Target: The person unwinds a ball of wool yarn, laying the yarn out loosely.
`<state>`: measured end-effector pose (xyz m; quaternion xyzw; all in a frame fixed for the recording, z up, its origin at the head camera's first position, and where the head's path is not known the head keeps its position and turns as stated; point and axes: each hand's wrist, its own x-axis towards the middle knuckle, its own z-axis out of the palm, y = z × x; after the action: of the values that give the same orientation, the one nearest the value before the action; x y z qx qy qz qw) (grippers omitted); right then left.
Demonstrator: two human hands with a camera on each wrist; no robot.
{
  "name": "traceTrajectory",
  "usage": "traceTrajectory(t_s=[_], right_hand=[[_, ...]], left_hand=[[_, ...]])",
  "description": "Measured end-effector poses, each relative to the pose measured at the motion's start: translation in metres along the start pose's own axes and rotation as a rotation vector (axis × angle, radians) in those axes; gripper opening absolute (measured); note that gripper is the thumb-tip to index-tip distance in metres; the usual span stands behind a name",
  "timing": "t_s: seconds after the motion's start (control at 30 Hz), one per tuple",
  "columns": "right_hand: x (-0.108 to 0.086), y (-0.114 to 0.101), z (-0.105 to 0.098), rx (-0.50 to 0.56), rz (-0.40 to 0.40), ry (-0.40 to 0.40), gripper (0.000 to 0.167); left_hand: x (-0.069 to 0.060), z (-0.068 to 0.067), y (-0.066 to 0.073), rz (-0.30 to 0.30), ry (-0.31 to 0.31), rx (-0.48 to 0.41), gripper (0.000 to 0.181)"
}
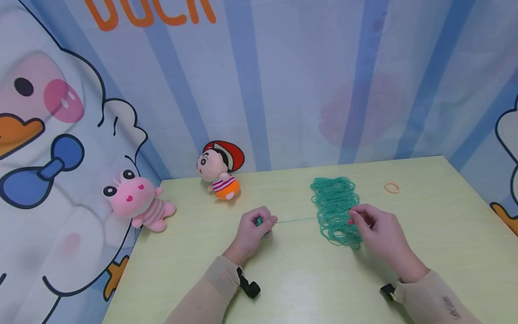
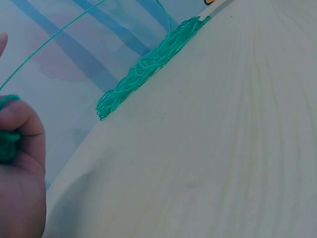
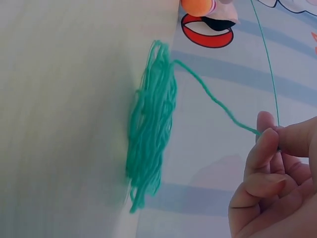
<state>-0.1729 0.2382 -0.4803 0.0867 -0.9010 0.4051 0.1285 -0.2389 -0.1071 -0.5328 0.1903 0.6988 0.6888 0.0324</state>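
Note:
A loose pile of green yarn (image 1: 335, 202) lies on the table right of centre. To its left, my left hand (image 1: 250, 231) grips a small wound bundle of green yarn (image 2: 8, 144), mostly hidden by the curled fingers. My right hand (image 1: 382, 231), at the pile's right edge, pinches a strand of yarn (image 3: 218, 101) between thumb and fingertip. From that pinch one end runs down to the pile (image 3: 152, 119), and a thin straight length (image 1: 297, 220) stretches across to the left hand. Both hands appear raised above the tabletop.
A pink plush toy (image 1: 139, 200) sits at the table's left edge. Near the back edge is a plush doll with a red cap (image 1: 220, 171). An orange ring (image 1: 392, 187) lies at the back right of the pale table (image 1: 445, 216). A printed cloth backdrop (image 1: 291, 90) stands behind.

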Motion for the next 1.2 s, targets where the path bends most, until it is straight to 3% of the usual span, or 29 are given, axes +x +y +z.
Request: traceTrajectory(t_s=[0.1, 0.23, 0.43, 0.5, 0.57, 0.7, 0.8, 0.9, 1.03, 1.13, 1.2], right_hand=[[-0.001, 0.006, -0.006, -0.03, 0.039, -0.027, 0.025], [0.0, 0.018, -0.013, -0.075, 0.108, -0.128, 0.027], [0.005, 0.034, -0.021, -0.188, 0.24, -0.231, 0.033], [0.006, 0.037, -0.022, -0.213, 0.256, -0.253, 0.034], [0.008, 0.038, -0.022, -0.231, 0.262, -0.268, 0.033], [0.009, 0.035, -0.018, -0.246, 0.263, -0.297, 0.034], [0.006, 0.028, -0.014, -0.259, 0.242, -0.295, 0.035], [0.005, 0.014, -0.004, -0.252, 0.175, -0.211, 0.033], [0.008, -0.017, 0.022, -0.158, -0.002, -0.101, 0.024], [0.012, -0.043, 0.049, -0.04, -0.076, -0.166, 0.026], [0.015, -0.058, 0.069, 0.025, -0.057, -0.238, 0.031]], left_hand=[[0.0, 0.001, -0.002, 0.023, 0.1, -0.117, 0.038], [0.0, 0.001, 0.0, 0.02, 0.214, -0.226, 0.035], [0.003, 0.001, 0.002, 0.059, 0.359, -0.205, 0.031], [0.003, 0.001, 0.003, 0.063, 0.374, -0.17, 0.029], [0.003, 0.001, 0.003, 0.047, 0.353, -0.105, 0.024], [0.002, 0.001, 0.001, -0.015, 0.243, 0.004, 0.01], [0.002, 0.001, 0.0, -0.045, 0.175, 0.022, 0.014], [0.003, 0.002, 0.001, -0.046, 0.108, -0.038, 0.025], [0.002, 0.003, 0.004, -0.065, 0.024, -0.125, 0.044], [0.001, 0.003, 0.005, -0.094, -0.007, -0.157, 0.05], [0.001, 0.004, 0.006, -0.101, -0.021, -0.19, 0.044]])
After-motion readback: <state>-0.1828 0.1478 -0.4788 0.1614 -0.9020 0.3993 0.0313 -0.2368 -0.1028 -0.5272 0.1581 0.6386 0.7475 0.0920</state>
